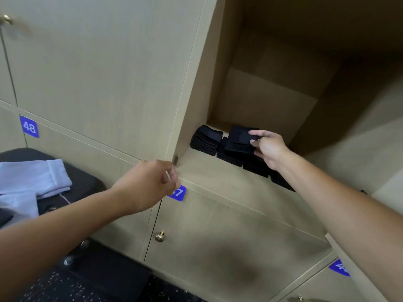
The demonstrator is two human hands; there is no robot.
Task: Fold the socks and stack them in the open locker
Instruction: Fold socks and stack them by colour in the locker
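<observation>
Currently my right hand pinches a folded black sock atop the black stacks inside the open locker, while my left hand hangs loosely curled, holding nothing.

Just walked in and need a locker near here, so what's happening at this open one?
A person is stacking folded black socks in the open beige wooden locker. The right hand pinches a folded black sock and is setting it on the middle stack of folded black socks; another stack sits to its left. The left hand hangs loosely curled and holds nothing. Light blue clothing lies on a dark seat at left.
</observation>
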